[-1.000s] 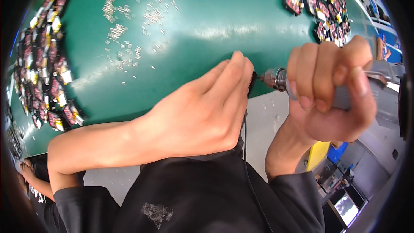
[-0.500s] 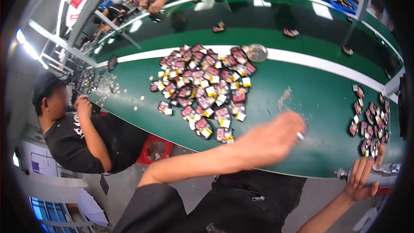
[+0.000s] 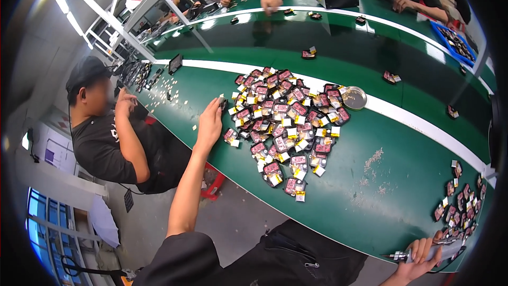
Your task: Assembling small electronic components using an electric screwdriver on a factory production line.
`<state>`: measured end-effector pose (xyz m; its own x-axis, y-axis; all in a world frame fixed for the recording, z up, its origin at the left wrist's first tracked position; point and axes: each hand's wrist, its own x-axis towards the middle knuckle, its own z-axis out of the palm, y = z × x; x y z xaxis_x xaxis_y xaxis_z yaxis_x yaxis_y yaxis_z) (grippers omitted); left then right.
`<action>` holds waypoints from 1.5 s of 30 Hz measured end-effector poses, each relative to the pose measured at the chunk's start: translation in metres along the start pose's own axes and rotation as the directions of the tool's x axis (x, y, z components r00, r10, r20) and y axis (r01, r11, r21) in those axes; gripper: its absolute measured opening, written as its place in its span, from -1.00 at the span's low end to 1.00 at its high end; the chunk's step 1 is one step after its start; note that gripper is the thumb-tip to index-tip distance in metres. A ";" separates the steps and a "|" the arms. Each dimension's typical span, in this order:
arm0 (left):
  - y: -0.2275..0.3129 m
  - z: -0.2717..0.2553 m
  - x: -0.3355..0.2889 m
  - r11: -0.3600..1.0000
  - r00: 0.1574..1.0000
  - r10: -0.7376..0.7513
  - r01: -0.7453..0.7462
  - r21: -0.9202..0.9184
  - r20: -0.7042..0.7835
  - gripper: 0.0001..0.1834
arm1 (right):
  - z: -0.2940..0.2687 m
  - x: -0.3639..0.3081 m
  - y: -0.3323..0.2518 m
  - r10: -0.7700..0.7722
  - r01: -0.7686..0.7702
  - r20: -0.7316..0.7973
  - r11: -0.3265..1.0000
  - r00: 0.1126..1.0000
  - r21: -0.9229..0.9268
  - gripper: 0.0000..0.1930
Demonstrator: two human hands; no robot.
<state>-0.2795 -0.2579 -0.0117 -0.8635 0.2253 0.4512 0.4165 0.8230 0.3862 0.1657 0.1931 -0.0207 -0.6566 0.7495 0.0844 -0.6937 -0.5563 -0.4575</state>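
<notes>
A large heap of small black-cased modules [image 3: 280,108], with reddish boards and white-and-yellow tabs, lies on the green workbench [image 3: 338,201]. At the heap's left edge, my left hand [image 3: 210,124] has its fingers closed on a small black module [image 3: 224,104], mostly hidden behind the fingertips. By the bench's front right edge, my right hand [image 3: 422,257] is wrapped round a grey power screwdriver [image 3: 448,249], its bit pointing left. Just beyond that hand sits a smaller group of similar modules [image 3: 461,204].
A round dish [image 3: 353,98] stands beside the heap. Tiny pale bits [image 3: 373,161] are scattered right of it. Behind runs a dark conveyor belt [image 3: 349,55] carrying spaced modules. A co-worker [image 3: 108,127] sits at left; others work across the belt, near a blue tray [image 3: 452,42].
My left hand has swung from the bench's right-centre to the heap's left edge and closed on a module. My right hand keeps hold of the screwdriver. The whole view has shifted.
</notes>
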 end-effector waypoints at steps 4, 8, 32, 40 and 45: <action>-0.011 -0.006 -0.006 0.996 0.996 -0.091 0.090 0.007 0.020 -0.56 | -0.006 0.004 0.006 0.040 -0.039 0.070 0.999 0.997 -0.007 -0.79; 0.066 0.007 0.008 0.986 0.994 0.104 -0.100 0.137 -0.025 -0.45 | 0.008 -0.002 0.002 0.002 -0.002 0.030 1.000 1.000 -0.007 -0.82; 0.070 0.011 0.001 0.954 0.971 0.215 -0.231 0.190 0.100 -0.60 | 0.004 -0.001 0.003 0.020 -0.024 0.059 0.997 0.998 0.068 -0.84; 0.056 -0.004 -0.018 0.919 0.930 0.321 -0.352 0.177 0.181 -0.56 | 0.008 -0.001 0.004 0.033 -0.037 0.063 0.996 0.997 0.076 -0.84; 0.067 -0.019 -0.022 0.896 0.904 0.425 -0.427 0.121 0.037 -0.55 | 0.012 0.001 0.006 0.064 -0.076 0.109 0.991 0.992 0.113 -0.84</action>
<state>-0.2275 -0.2178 0.0195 -0.6143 0.5730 0.5425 0.7072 0.7048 0.0563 0.1574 0.1861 -0.0125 -0.7279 0.6688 0.1512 -0.6707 -0.6486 -0.3598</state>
